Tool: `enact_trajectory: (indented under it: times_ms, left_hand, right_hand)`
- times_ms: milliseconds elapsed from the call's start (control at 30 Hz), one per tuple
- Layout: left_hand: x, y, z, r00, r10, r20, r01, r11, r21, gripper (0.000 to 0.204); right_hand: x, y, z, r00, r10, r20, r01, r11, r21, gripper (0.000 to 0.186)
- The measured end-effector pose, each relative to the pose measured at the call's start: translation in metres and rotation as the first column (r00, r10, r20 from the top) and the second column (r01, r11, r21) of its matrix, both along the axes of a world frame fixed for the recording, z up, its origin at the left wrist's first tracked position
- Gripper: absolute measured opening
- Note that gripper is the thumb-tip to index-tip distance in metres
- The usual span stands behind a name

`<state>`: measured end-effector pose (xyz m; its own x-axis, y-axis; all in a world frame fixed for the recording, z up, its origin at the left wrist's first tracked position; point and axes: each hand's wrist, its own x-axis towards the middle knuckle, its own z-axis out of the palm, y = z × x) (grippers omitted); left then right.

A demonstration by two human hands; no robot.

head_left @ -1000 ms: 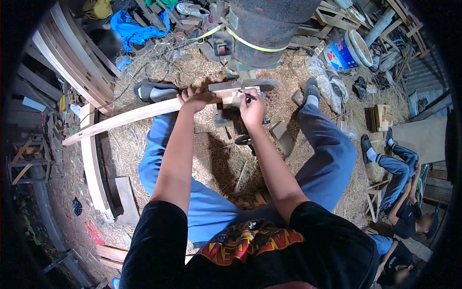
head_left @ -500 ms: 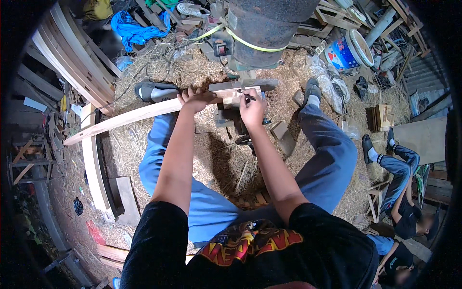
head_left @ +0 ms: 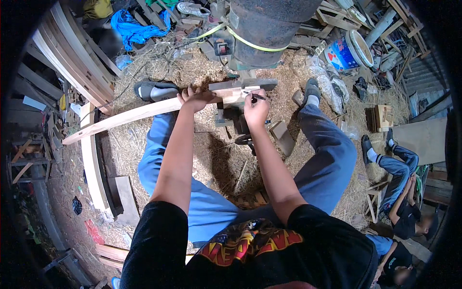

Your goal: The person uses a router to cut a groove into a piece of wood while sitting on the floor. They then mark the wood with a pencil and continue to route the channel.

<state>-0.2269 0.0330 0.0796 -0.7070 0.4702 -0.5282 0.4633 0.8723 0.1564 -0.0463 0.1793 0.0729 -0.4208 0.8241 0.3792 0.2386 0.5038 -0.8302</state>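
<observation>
A long, slightly curved pale wooden beam (head_left: 139,115) runs from the left to a small machine stand (head_left: 231,115) between my legs. My left hand (head_left: 196,99) presses down on the beam left of the stand, its fingers curled over the far edge. By the beam's right end, my right hand (head_left: 256,108) is closed around a thin dark marker (head_left: 259,97). The marker slants across my fingers close to cut shapes in the wood. Its tip is too small to make out clearly. A dark metal bar (head_left: 266,84) lies just beyond the beam's end.
Sawdust and straw cover the ground. A large dark drum (head_left: 269,29) stands ahead, with a paint bucket (head_left: 350,49) to its right. Curved timbers (head_left: 72,58) lean at the left, near a pale support board (head_left: 92,159). Two other people sit at the far right.
My right hand has shifted slightly right and nearer to me with the marker, which now lies flatter. The left hand and beam stay almost unmoved.
</observation>
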Motion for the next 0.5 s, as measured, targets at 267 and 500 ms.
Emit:
enact_trajectory:
  times_ms: [267, 500]
  left_hand:
    - [0.001, 0.008, 0.008, 0.997, -0.043, 0.059, 0.044, 0.999, -0.009, 0.079]
    - [0.006, 0.0, 0.022, 0.998, -0.04, 0.049, 0.04, 0.999, -0.018, 0.075]
  right_hand:
    - [0.003, 0.007, -0.004, 0.999, 0.015, 0.04, -0.015, 1.0, 0.008, 0.013]
    - [-0.002, -0.005, 0.007, 0.993, 0.06, 0.102, -0.067, 0.996, 0.063, 0.013]
